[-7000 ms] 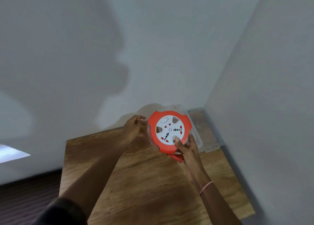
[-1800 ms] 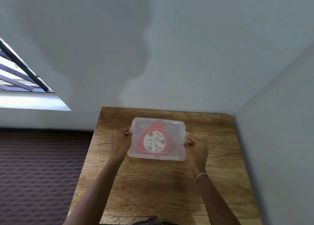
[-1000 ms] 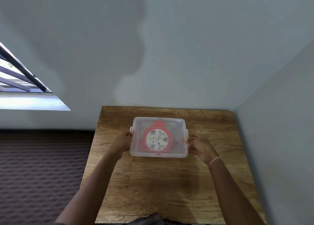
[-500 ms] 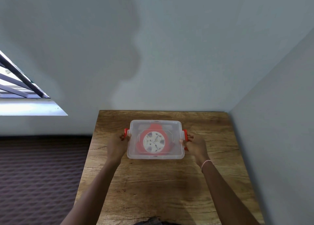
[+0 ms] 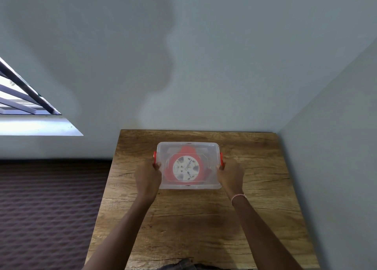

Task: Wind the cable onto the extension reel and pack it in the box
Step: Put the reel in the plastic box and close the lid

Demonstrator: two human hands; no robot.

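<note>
A clear plastic box (image 5: 212, 149) with its lid on rests on the wooden table (image 5: 204, 218). Through the lid shows the orange extension reel (image 5: 186, 168) with its white socket face; the cable is not visible. My left hand (image 5: 148, 177) presses the red clip (image 5: 155, 157) on the box's left end. On the right end, my right hand (image 5: 231, 176) holds the other red clip (image 5: 221, 159). Both hands' fingers curl against the box sides.
The table stands in a corner, with grey walls behind (image 5: 204, 76) and to the right (image 5: 336, 147). A dark patterned floor (image 5: 47, 208) lies off its left edge, and a barred window (image 5: 22, 98) is at the far left.
Seven seconds ago the reel was being lowered into the open box; now the lid is on. The red side clips have appeared under my fingers, and both hands stay at the box's ends.
</note>
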